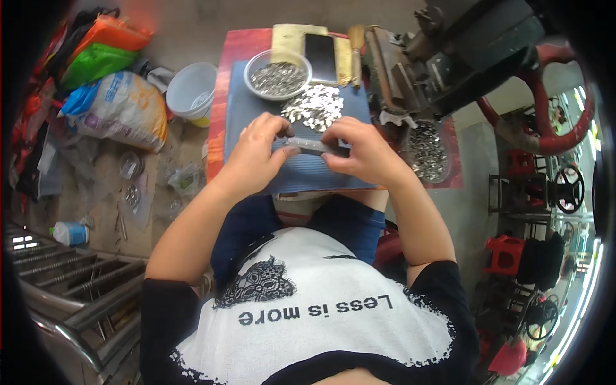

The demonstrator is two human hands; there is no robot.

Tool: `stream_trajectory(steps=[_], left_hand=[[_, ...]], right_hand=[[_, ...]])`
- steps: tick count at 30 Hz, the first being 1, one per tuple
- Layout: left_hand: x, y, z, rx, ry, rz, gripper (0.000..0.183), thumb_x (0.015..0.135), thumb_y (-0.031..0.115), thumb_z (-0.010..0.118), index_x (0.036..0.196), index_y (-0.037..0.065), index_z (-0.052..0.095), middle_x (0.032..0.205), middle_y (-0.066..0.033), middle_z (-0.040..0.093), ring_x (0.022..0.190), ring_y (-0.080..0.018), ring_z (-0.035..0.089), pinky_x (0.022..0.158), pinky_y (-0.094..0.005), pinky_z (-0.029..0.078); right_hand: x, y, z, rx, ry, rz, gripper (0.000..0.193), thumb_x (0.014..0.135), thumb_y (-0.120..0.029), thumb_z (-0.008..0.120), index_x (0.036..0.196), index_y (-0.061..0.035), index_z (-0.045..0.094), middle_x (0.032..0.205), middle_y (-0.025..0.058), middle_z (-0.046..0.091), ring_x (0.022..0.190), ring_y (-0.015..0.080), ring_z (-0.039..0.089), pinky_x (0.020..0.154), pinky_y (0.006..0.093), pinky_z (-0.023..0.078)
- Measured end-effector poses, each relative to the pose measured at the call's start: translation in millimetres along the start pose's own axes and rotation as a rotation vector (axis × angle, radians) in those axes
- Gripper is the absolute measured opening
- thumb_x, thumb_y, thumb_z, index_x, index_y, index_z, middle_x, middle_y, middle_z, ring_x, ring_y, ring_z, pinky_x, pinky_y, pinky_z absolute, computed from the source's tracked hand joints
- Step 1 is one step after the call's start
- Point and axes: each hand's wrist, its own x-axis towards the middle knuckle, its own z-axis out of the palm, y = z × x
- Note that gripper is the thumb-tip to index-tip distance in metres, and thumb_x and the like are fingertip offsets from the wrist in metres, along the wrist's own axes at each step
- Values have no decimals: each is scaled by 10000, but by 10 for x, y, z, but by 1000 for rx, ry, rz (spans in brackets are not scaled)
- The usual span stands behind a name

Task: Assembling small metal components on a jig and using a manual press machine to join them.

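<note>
a narrow dark-grey bar point(307, 145) was held up over the blue ribbed mat point(237, 102), toward the near edge of the red-patterned worktop point(250, 40). its long axis ran left to right, the right end dipping a little toward the person. the left hand point(263, 151) pinched the left end between thumb and fingers, and the right hand point(360, 149) gripped the right end, so neither was nearer to it. silvery spots lined its upper face, too small to tell as pieces or holes. just beyond the bar, toward the far edge, lay a loose pile of small flat shiny metal pieces point(317, 108). beside that pile, toward the far left corner, a round translucent plastic bowl point(278, 98) held many small grey metal bits point(279, 78). off the left edge stood a round white plastic bucket point(183, 86), its contents unclear.
</note>
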Motion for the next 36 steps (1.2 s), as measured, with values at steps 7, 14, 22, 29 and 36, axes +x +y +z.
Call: stream_trajectory(steps=[7, 14, 22, 29, 36], left_hand=[[1031, 575, 463, -79, 78, 146, 1071, 635, 329, 910, 1465, -16, 328, 1383, -224, 421, 1309, -380, 414, 1115, -427, 361], [1734, 688, 1145, -92, 70, 215, 1352, 533, 439, 925, 1522, -46, 141, 1413, -272, 403, 1358, -416, 367, 1138, -470, 318], [1741, 649, 1248, -77, 161, 243, 1288, 544, 425, 907, 1500, -50, 186, 1354, -265, 455, 1319, -402, 413, 1118, -455, 335], [1712, 678, 1256, -44, 154, 220, 1299, 544, 412, 914, 1507, -51, 174, 1370, -264, 437, 1326, -401, 407, 1126, -451, 331], [1695, 715, 1221, -38, 152, 156, 1306, 560, 422, 919, 1511, -59, 164, 1376, -256, 437, 1320, -399, 420, 1132, -433, 332]], right_hand=[[-98, 59, -886, -367, 683, 400, 305, 760, -211, 730, 900, 47, 648, 879, 220, 671, 806, 366, 661, 734, 409, 523], [-114, 389, -1018, -402, 581, 526, 351, 764, -252, 719, 945, 46, 688, 882, 234, 685, 837, 380, 674, 766, 432, 526], [-155, 592, -1172, -318, 704, 461, 344, 892, -302, 655, 946, 35, 699, 871, 232, 687, 856, 404, 670, 774, 463, 519], [-138, 1088, -1190, -353, 570, 577, 342, 952, -279, 503, 908, 20, 665, 995, 270, 659, 984, 451, 611, 866, 507, 480], [-343, 761, -1488, -685, 1120, 373, 329, 884, -373, 686, 934, -48, 686, 974, 189, 674, 979, 412, 595, 907, 495, 458]])
